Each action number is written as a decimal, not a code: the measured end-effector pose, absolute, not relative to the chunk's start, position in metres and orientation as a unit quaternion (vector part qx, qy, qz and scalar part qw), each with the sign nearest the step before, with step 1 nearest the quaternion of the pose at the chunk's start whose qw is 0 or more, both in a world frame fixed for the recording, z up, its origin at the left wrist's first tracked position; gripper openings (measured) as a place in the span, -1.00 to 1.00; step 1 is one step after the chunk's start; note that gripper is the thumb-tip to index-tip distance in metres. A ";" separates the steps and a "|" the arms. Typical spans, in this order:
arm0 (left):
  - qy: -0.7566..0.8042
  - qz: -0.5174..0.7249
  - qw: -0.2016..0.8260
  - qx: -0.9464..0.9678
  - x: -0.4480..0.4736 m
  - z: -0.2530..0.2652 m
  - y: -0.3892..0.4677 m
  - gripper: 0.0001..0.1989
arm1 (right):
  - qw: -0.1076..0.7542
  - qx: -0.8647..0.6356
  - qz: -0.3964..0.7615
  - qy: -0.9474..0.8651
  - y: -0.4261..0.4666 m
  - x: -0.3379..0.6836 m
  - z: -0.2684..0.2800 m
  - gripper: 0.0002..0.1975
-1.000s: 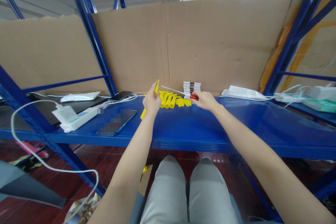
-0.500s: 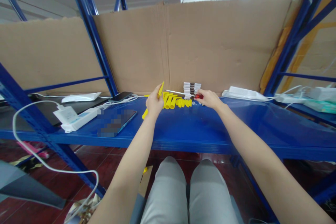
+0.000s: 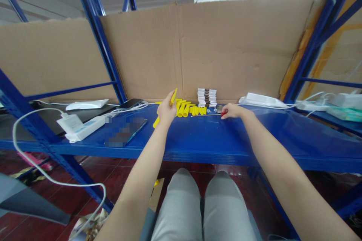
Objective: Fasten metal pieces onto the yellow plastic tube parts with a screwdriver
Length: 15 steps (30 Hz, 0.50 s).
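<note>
My left hand (image 3: pixel 166 108) is closed around a yellow plastic piece (image 3: pixel 173 96); one end sticks up past the fingers and yellow also shows below the hand. In my right hand (image 3: pixel 233 110) is the red handle of a screwdriver (image 3: pixel 207 115), its thin metal shaft pointing left, low over the blue shelf. Between the hands lie several yellow tube-like pieces (image 3: pixel 183 109) and a row of smaller yellow pieces (image 3: pixel 198 110). Behind them rises a stack of small white pieces with dark middles (image 3: pixel 207 98). Tiny bits lie near the screwdriver, too small to name.
The blue metal shelf (image 3: pixel 209 139) has a cardboard sheet (image 3: pixel 226 49) along its back. To the left lie a phone (image 3: pixel 126 131), a white power strip (image 3: pixel 87 128) and cables. A white block-shaped object (image 3: pixel 261 100) rests at the back right.
My right hand has moved right and down toward me with the screwdriver, whose shaft has left the front of the white stack and sits lower. My left hand stays in place.
</note>
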<state>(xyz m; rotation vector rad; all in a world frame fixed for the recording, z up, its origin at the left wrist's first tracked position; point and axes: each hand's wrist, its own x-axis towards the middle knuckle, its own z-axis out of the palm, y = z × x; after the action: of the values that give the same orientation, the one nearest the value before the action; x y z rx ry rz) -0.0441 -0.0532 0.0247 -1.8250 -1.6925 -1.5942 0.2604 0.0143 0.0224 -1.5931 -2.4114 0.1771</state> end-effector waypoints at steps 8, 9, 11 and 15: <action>-0.574 -0.531 0.096 -0.616 -0.044 0.025 -0.054 -0.52 | 0.112 -0.567 0.092 -0.811 0.014 0.263 0.017 -0.84; -0.574 -0.530 0.096 -0.616 -0.044 0.025 -0.054 -0.53 | 0.116 -0.569 0.095 -0.808 0.013 0.262 0.017 -0.84; -0.574 -0.528 0.096 -0.618 -0.044 0.025 -0.054 -0.53 | 0.122 -0.571 0.098 -0.806 0.012 0.260 0.017 -0.86; -0.577 -0.525 0.095 -0.619 -0.043 0.026 -0.055 -0.53 | 0.140 -0.557 0.101 -0.812 0.012 0.255 0.016 -0.90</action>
<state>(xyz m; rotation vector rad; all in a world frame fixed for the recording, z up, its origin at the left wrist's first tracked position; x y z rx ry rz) -0.0431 -0.0546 0.0260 -1.8340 -1.7097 -1.5553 0.2550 0.0118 0.0159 -1.6092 -2.3461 0.2926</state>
